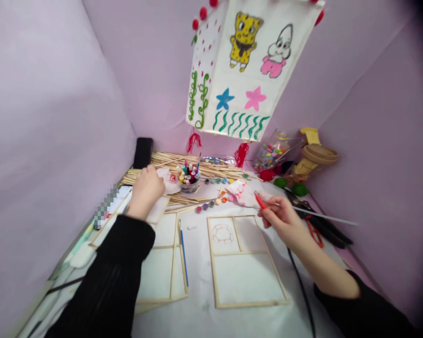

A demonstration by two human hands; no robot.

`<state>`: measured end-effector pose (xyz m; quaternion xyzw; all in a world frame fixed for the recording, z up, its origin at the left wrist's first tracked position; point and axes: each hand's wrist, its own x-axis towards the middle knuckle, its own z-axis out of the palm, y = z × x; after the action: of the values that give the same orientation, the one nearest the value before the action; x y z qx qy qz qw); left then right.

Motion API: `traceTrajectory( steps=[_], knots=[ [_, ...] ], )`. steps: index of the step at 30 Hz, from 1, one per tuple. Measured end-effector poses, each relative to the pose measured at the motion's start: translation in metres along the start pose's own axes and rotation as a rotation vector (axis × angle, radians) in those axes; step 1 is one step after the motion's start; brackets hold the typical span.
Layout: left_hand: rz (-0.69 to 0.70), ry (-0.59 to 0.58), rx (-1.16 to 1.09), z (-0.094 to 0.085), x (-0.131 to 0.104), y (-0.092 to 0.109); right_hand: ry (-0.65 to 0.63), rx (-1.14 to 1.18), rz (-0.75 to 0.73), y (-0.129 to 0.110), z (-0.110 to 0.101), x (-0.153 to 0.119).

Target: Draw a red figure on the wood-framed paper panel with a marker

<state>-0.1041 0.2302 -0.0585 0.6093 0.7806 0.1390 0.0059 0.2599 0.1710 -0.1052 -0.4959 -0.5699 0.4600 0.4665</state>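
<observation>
My right hand (278,213) is closed around a red marker (260,201), its tip pointing up and left. Below it lies a wooden-stick frame (246,254) backed with white sheet, split into panels. A round red sketch (223,234) fills its upper left panel. At the left, my left hand (148,190) is curled at the edge of a white paper (168,183) with a red drawing; the fingertips are partly hidden. Under that forearm are other stick frames (172,270), with a blue paintbrush (184,253) along their right side.
Behind are a cup of paint pens (188,177), bundled sticks (211,166), small paint pots (215,203) and a stained tissue (245,193). A painted lantern (239,70) hangs above. Red-handled scissors (315,234) and a black cable (301,286) are right; phones (143,152) stand left.
</observation>
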Motion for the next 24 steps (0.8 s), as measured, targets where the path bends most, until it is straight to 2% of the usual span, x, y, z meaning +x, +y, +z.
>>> traceTrajectory(
  steps=[2, 4, 6, 9, 13, 16, 20, 24],
  knots=[
    [-0.101, 0.083, 0.004, 0.007, 0.037, -0.014, 0.115, 0.033, 0.03, -0.004, -0.009, -0.012],
    [-0.17, 0.118, -0.007, 0.018, 0.065, -0.027, 0.199, 0.041, 0.058, -0.007, -0.015, -0.023],
    [-0.209, 0.102, -0.022, 0.03, 0.084, -0.038, 0.263, 0.028, 0.076, -0.008, -0.021, -0.035],
    [-0.217, 0.069, -0.023, 0.041, 0.1, -0.054, 0.312, 0.01, 0.108, -0.001, -0.029, -0.051],
    [-0.165, 0.056, -0.008, 0.043, 0.114, -0.071, 0.391, -0.023, 0.111, 0.013, -0.036, -0.066],
    [-0.177, 0.066, -0.001, 0.04, 0.117, -0.087, 0.424, -0.022, 0.096, 0.022, -0.038, -0.068],
    [-0.251, -0.007, -0.01, 0.043, 0.107, -0.112, 0.442, 0.012, 0.113, 0.032, -0.041, -0.066],
    [-0.246, -0.088, -0.023, 0.053, 0.095, -0.13, 0.462, 0.032, 0.137, 0.034, -0.043, -0.065]
  ],
)
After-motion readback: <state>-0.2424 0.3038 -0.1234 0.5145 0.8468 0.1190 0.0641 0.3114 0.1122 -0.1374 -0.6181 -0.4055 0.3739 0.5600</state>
